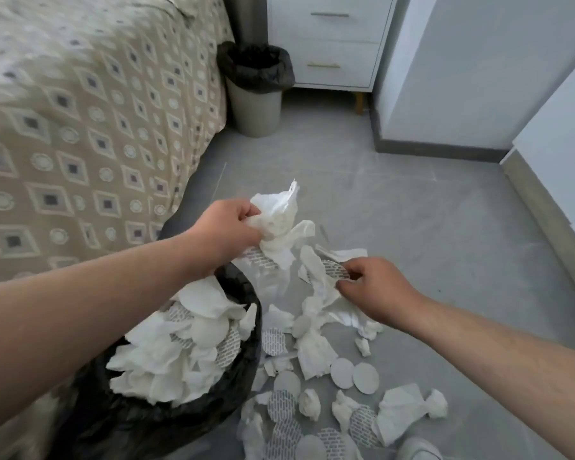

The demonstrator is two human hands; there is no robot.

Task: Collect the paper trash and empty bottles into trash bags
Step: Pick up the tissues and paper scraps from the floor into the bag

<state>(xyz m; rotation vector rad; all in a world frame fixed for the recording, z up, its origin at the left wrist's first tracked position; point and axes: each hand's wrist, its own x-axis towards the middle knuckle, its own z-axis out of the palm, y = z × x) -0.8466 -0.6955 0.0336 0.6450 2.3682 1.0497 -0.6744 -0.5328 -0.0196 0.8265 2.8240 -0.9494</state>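
Two crumpled white tissues: wad (279, 217) tight in left hand (228, 232), strip (319, 293) tight in right hand (375, 290).

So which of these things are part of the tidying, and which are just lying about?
Part of the job: left hand gripping a tissue wad; right hand pinching a crumpled tissue; black trash bag, holding paper; floor scraps, tissues and round discs.
Just lying about: patterned bed; small lined bin; white drawer unit.
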